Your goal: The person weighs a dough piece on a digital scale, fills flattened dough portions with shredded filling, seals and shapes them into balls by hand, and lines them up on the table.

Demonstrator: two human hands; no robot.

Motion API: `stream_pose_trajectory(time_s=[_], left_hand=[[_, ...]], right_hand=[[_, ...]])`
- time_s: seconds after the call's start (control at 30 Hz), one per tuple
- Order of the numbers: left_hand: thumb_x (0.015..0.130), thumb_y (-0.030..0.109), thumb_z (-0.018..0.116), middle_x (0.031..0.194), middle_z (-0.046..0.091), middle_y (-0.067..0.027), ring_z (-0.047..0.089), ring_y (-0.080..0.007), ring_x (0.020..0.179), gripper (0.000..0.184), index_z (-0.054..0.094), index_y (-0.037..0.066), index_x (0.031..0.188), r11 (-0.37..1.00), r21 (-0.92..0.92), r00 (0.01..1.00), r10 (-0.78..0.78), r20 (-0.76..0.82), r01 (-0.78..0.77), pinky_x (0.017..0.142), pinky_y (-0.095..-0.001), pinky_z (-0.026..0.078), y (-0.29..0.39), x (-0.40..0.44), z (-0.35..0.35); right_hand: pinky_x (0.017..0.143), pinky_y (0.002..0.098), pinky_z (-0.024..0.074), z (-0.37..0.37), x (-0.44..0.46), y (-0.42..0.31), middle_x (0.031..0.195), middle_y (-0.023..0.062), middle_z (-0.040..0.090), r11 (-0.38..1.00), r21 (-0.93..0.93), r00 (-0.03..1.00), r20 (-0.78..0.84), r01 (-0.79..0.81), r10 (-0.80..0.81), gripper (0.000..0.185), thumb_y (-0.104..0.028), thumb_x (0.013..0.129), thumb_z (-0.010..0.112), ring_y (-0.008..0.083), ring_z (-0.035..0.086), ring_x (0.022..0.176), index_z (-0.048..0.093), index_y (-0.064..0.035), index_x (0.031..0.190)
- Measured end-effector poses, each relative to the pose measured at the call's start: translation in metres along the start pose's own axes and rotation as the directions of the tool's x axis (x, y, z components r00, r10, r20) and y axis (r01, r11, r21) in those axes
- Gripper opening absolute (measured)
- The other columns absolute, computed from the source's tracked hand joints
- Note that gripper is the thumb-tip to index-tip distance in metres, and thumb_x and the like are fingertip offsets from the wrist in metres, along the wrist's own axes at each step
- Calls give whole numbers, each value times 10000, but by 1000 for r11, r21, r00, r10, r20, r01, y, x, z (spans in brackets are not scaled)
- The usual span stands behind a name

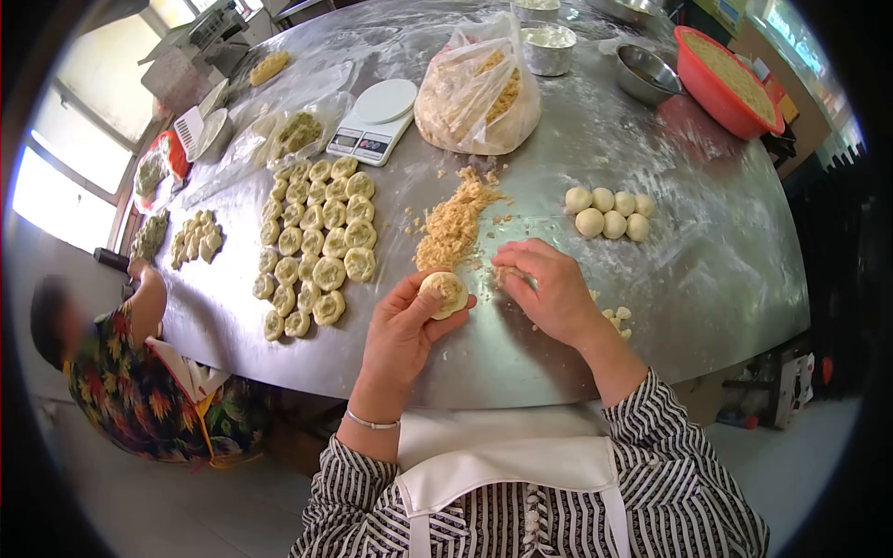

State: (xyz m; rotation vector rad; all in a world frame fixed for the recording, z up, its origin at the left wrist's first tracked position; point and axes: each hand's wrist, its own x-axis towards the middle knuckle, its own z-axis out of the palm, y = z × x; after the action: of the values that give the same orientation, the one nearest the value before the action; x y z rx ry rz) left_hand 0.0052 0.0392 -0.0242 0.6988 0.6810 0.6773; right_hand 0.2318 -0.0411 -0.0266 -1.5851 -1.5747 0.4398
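My left hand (409,321) is closed around a round piece of dough (443,294), with some tan crumbly filling lying in its middle. Just to the right, my right hand (551,290) is pinched, and a bit of the same filling shows at its fingertips. Beyond both hands a loose heap of crumbly filling (456,219) is spread on the metal table (530,372). Smooth dough balls (609,213) sit together on the right. Left of my hands, rows of dimpled dough rounds (316,237) lie close together.
Behind the heap stand a plastic bag of filling (479,88) and a white kitchen scale (374,121). Small dough bits (618,320) lie near my right wrist. A red basin (730,84) and a metal bowl (646,76) are far right. A co-worker (167,372) sits at the left edge.
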Motion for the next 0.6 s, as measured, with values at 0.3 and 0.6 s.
stream_pose_trajectory(time_s=[0.3,0.6], left_hand=[[1074,78,601,1297,691,-206,726,-332,1174,362,567,-59,1407,965,-146,961,-186,203,217,975,-442,653,-6,-24,14],[1039,-1,547,1244,706,-99,712,-192,1091,395,581,-49,1430,840,501,978,180,107,-210,915,-340,596,-34,-22,43]], right_hand=[[1237,491,392,11,-13,-33,1609,118,496,975,-68,974,88,213,-207,990,-404,730,945,354,469,1494,505,-118,1569],[1192,587,403,22,-13,-22,1529,97,567,946,-152,959,51,285,-280,745,-314,803,879,353,493,1479,597,-201,1483]])
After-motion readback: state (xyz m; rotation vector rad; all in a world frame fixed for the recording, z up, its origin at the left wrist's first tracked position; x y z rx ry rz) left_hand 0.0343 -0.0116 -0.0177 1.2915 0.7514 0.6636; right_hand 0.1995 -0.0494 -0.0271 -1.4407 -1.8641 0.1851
